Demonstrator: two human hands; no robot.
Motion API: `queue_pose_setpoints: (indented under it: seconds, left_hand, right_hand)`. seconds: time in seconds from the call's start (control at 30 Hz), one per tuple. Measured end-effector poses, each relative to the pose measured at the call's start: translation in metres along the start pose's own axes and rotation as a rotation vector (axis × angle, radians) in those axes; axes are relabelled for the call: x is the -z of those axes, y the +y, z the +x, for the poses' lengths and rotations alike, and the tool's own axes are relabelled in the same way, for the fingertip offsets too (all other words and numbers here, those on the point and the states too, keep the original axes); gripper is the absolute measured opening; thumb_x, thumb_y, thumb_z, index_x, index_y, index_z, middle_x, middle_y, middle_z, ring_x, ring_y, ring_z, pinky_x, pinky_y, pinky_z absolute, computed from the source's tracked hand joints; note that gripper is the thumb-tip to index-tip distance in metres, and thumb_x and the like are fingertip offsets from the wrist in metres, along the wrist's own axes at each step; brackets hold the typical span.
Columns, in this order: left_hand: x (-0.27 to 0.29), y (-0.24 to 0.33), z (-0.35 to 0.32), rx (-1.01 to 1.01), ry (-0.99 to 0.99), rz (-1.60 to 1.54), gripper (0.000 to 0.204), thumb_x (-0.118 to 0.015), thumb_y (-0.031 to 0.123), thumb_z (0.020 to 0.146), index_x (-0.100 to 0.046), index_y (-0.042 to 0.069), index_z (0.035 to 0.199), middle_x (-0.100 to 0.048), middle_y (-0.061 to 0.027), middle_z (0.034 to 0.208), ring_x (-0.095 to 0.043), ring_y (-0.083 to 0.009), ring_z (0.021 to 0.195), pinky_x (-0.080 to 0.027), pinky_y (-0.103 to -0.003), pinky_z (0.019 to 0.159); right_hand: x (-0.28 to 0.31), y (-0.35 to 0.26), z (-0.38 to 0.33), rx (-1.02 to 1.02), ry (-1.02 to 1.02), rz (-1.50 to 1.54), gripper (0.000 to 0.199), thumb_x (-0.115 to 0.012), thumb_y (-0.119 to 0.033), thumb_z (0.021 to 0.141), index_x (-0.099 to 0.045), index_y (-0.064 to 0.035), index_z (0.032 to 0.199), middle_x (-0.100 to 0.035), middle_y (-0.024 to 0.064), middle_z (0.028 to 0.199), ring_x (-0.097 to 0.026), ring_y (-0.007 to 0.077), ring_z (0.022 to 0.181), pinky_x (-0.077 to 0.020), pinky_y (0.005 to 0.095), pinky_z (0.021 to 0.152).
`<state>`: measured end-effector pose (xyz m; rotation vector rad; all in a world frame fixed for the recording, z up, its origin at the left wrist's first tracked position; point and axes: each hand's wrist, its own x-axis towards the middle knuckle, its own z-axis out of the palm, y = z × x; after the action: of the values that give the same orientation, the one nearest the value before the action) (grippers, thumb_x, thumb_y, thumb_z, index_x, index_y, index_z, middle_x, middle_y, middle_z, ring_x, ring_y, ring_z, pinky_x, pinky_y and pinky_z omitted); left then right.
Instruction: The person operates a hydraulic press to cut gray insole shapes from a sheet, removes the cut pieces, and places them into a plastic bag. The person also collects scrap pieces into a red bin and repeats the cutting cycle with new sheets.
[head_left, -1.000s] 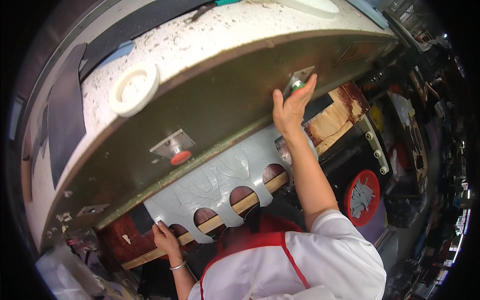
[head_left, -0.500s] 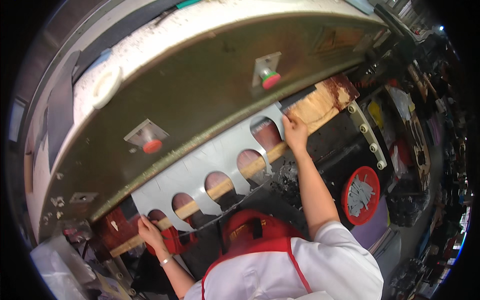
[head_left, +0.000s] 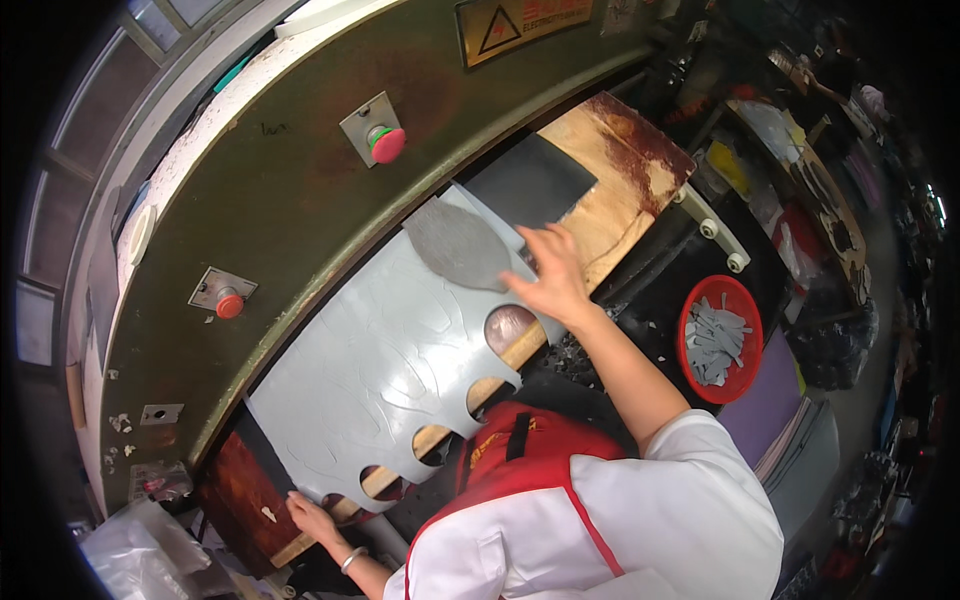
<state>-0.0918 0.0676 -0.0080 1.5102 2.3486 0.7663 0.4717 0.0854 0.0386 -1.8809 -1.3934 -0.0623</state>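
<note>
Grey sheeting (head_left: 350, 345) lies between the splayed right grip (head_left: 556, 277) and the left grip (head_left: 313, 519), whose hold I cannot tell.

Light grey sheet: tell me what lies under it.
Through the rounded cut-outs along the near edge of the light grey sheet, pale wood shows beneath. A dark piece lies past its right end; whether that continues underneath is covered.

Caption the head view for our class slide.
Right hand at a rounded dark-grey piece, left hand at the edge of a glossy pale-grey sheet.
</note>
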Motion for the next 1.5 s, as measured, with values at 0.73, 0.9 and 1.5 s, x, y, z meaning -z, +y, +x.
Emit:
queue_pose_setpoints:
  seconds: [0.73,0.9,1.5]
  left_hand:
    - [-0.103,0.143,-0.074,-0.661,0.007,0.21,0.042,-0.057,0.017,0.083,-0.052,0.006,0.124,-0.047,-0.0197,0.127,-0.042,-0.0346,0.12,-0.025,-0.05,0.104]
    - [-0.105,0.149,-0.065,-0.726,0.097,0.335,0.039,-0.052,0.028,0.089,-0.056,0.009,0.122,-0.056,-0.0154,0.118,-0.051,-0.0345,0.105,-0.039,-0.047,0.088]
    - [-0.107,0.142,-0.052,-0.803,0.28,0.458,0.035,-0.046,0.037,0.093,-0.06,0.017,0.118,-0.059,-0.0085,0.113,-0.055,-0.0291,0.095,-0.043,-0.045,0.08]
  right_hand:
    - [0.173,0.066,-0.067,-0.44,0.367,1.671,0.066,-0.057,-0.034,0.081,-0.041,0.0057,0.131,-0.056,0.0225,0.121,-0.061,0.0255,0.106,-0.0523,0.0318,0.085]
    - [0.279,0.04,-0.079,-0.212,0.862,0.711,0.081,-0.068,-0.039,0.07,-0.043,0.0079,0.131,-0.058,0.0114,0.113,-0.057,0.0167,0.097,-0.0439,0.0276,0.087]
    - [0.425,-0.035,-0.104,0.269,1.419,-1.254,0.081,-0.078,-0.014,0.066,-0.042,0.0018,0.136,-0.021,0.0279,0.144,-0.032,0.0419,0.131,-0.0376,0.0519,0.102]
